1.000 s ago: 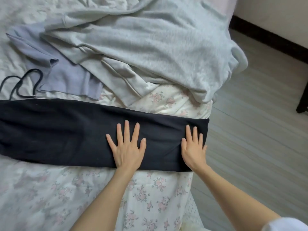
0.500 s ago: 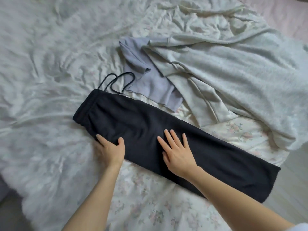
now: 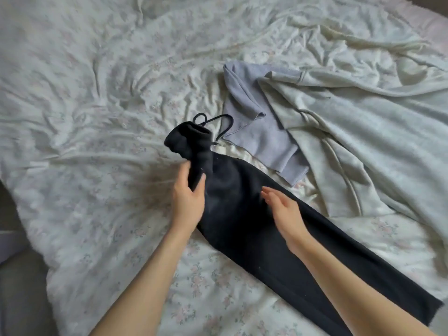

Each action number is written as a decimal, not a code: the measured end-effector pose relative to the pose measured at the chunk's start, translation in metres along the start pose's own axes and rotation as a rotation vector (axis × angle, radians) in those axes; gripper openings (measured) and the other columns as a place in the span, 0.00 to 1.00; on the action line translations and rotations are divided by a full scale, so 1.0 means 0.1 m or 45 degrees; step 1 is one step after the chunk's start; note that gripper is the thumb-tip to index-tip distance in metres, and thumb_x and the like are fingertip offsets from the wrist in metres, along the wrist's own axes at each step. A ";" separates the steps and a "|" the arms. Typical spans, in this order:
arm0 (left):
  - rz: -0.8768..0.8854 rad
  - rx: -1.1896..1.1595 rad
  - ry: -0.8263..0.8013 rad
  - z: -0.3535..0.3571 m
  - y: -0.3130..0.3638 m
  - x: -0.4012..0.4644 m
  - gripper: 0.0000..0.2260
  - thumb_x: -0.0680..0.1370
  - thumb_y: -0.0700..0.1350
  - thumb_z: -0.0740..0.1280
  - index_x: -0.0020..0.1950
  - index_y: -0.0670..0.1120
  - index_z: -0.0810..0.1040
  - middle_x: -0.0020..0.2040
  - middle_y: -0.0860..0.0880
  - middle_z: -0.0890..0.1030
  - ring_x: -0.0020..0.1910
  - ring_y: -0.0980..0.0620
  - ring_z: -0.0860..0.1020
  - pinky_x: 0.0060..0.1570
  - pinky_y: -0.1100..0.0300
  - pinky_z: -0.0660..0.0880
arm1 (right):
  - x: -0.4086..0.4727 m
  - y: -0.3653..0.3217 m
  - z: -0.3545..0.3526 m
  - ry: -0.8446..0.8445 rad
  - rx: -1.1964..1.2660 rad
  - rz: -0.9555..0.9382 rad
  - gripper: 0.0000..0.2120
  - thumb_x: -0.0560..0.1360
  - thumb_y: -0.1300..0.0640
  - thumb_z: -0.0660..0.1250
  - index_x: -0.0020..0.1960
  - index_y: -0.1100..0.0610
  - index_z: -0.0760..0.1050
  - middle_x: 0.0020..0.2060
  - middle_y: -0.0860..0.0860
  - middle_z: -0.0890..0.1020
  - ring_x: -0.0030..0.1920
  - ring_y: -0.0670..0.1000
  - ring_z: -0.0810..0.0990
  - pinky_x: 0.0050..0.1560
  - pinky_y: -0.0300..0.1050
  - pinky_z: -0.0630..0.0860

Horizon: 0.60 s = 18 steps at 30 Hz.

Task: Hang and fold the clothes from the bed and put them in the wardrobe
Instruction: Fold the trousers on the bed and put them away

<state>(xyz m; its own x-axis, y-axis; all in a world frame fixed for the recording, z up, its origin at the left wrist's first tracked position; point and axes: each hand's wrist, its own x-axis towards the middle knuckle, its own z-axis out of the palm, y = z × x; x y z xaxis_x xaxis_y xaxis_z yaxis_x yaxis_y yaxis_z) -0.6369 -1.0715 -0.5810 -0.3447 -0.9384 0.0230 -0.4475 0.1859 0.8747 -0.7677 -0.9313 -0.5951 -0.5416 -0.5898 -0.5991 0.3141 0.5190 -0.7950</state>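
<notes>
Left hand (image 3: 190, 197) gripped the waistband of the long black fabric trousers (image 3: 254, 214), mid-fold; right hand (image 3: 284, 209) hovered with relaxed fingers. Next, probably fold it over toward the hem.

To my left the bedsheet (image 3: 84, 117) lies bare out to the bed's left edge, open for my hand. Toward the right edge, a lavender garment (image 3: 261, 132) and grey sweatshirt (image 3: 363, 132) crowd the black trousers (image 3: 254, 214).

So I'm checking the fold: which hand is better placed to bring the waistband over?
Left. The left hand already grips the black trousers near the raised waistband; the right hand hovers open mid-leg.
</notes>
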 end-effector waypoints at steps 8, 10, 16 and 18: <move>1.193 0.643 -0.652 0.20 0.10 -0.90 0.24 0.71 0.30 0.57 0.59 0.51 0.77 0.60 0.55 0.79 0.45 0.52 0.72 0.35 0.61 0.70 | -0.40 -0.34 -0.85 -0.199 0.782 0.120 0.26 0.78 0.38 0.51 0.59 0.54 0.77 0.53 0.53 0.83 0.54 0.54 0.82 0.53 0.51 0.77; 1.261 0.652 -0.750 0.30 0.11 -1.06 0.23 0.71 0.30 0.58 0.58 0.51 0.79 0.61 0.55 0.79 0.46 0.52 0.73 0.36 0.62 0.68 | -0.56 -0.17 -0.99 -0.208 0.690 0.123 0.25 0.77 0.38 0.55 0.61 0.54 0.77 0.57 0.55 0.81 0.59 0.54 0.79 0.59 0.53 0.74; 1.265 0.631 -0.793 0.49 0.22 -1.46 0.21 0.69 0.29 0.61 0.56 0.48 0.77 0.63 0.53 0.78 0.48 0.52 0.74 0.38 0.60 0.71 | -0.73 0.17 -1.19 0.168 0.400 0.147 0.23 0.69 0.53 0.73 0.62 0.49 0.71 0.53 0.52 0.83 0.52 0.54 0.83 0.56 0.57 0.78; 1.203 0.686 -0.724 0.48 0.21 -1.55 0.21 0.69 0.30 0.61 0.58 0.47 0.74 0.63 0.50 0.78 0.49 0.51 0.74 0.39 0.58 0.71 | -0.82 0.22 -1.25 0.237 0.467 0.100 0.18 0.72 0.58 0.70 0.60 0.51 0.72 0.51 0.52 0.83 0.50 0.53 0.83 0.54 0.54 0.78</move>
<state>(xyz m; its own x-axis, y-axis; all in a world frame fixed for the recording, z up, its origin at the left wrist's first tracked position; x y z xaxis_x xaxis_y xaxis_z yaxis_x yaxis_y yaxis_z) -0.6328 -0.9084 -0.5896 -0.9691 -0.1341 0.2070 -0.0640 0.9473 0.3140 -0.8137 -0.7946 -0.5516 -0.6257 -0.4180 -0.6586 0.5991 0.2833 -0.7489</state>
